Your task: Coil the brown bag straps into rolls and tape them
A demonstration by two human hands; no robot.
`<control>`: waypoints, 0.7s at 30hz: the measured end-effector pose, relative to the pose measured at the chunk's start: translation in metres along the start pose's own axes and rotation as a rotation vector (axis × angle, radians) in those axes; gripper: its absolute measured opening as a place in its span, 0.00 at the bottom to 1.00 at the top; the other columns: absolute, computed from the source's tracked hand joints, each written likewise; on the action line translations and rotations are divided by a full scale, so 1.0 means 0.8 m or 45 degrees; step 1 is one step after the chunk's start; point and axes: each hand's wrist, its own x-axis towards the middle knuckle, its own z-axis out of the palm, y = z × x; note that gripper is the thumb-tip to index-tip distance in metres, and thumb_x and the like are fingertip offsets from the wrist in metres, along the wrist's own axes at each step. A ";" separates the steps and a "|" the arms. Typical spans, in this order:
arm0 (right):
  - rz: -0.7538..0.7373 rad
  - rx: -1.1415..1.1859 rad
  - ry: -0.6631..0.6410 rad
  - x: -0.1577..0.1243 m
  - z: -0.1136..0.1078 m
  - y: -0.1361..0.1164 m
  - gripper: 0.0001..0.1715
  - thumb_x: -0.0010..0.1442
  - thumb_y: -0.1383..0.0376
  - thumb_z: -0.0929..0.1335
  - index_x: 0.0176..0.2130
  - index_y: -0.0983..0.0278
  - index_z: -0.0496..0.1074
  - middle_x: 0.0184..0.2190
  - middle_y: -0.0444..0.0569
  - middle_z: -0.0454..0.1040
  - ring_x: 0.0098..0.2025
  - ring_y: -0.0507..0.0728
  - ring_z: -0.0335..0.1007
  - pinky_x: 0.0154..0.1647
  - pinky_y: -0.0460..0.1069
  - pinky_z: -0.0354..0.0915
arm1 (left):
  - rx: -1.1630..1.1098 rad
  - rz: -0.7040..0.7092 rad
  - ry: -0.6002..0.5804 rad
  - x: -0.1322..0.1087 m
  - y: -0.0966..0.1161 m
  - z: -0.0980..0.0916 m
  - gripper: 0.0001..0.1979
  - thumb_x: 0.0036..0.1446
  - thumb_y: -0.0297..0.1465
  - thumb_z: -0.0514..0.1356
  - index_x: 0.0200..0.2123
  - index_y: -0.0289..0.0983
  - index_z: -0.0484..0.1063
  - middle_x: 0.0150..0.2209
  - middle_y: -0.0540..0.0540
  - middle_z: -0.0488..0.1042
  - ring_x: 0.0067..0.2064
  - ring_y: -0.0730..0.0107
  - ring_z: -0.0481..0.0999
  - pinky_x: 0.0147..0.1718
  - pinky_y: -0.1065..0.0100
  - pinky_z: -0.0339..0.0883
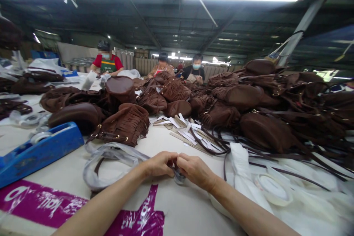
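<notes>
My left hand (162, 164) and my right hand (195, 169) meet just above the white tabletop, fingers pinched together. Between them is the end of a strap wrapped in clear plastic (179, 177); my fingers hide most of it. The rest of this wrapped strap (110, 151) lies in a loop to the left, its dark brown strap showing through the film. Beyond my hands lies a pile of loose paper strips (184, 131), with dark brown straps (215, 143) beside it. A brown fringed bag (124, 125) rests behind the loop.
A blue tape dispenser (52, 151) stands at the left, near a torn purple printed plastic sheet (41, 202). White wrapping material (243, 169) and a tape roll (272, 190) lie at the right. Heaped brown bags (240, 96) span the table; several people (107, 62) work beyond.
</notes>
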 end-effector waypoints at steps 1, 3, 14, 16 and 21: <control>0.022 -0.039 -0.017 0.000 -0.003 -0.002 0.06 0.60 0.72 0.64 0.33 0.63 0.69 0.33 0.47 0.72 0.28 0.51 0.64 0.27 0.45 0.53 | 0.001 -0.005 0.032 -0.002 -0.001 0.003 0.18 0.40 0.23 0.59 0.38 0.33 0.74 0.31 0.53 0.71 0.33 0.70 0.67 0.33 0.72 0.61; 0.103 -0.127 -0.076 0.001 -0.010 -0.006 0.04 0.60 0.70 0.65 0.34 0.63 0.70 0.34 0.49 0.72 0.31 0.54 0.66 0.29 0.46 0.54 | 0.040 -0.004 0.087 -0.006 0.000 0.007 0.15 0.40 0.22 0.59 0.35 0.34 0.74 0.30 0.53 0.70 0.32 0.71 0.66 0.32 0.73 0.60; 0.674 0.103 -0.405 0.015 -0.024 -0.012 0.02 0.53 0.69 0.70 0.31 0.63 0.72 0.26 0.45 0.76 0.29 0.54 0.71 0.26 0.44 0.54 | 0.549 0.181 0.184 -0.013 0.006 0.012 0.10 0.47 0.24 0.67 0.34 0.38 0.72 0.34 0.53 0.71 0.39 0.70 0.68 0.40 0.73 0.59; 0.659 0.180 -0.459 0.017 -0.034 -0.009 0.06 0.52 0.73 0.68 0.30 0.63 0.73 0.21 0.40 0.74 0.23 0.51 0.69 0.25 0.43 0.55 | 0.648 0.183 0.194 -0.014 0.008 0.017 0.08 0.50 0.26 0.67 0.33 0.39 0.71 0.34 0.52 0.71 0.40 0.69 0.68 0.40 0.73 0.58; 0.702 0.106 -0.330 0.009 -0.059 -0.023 0.16 0.56 0.78 0.60 0.35 0.65 0.73 0.29 0.48 0.75 0.33 0.55 0.72 0.34 0.47 0.59 | 0.809 0.057 0.301 -0.013 0.013 0.038 0.07 0.53 0.28 0.65 0.30 0.37 0.68 0.35 0.49 0.70 0.40 0.67 0.68 0.37 0.71 0.58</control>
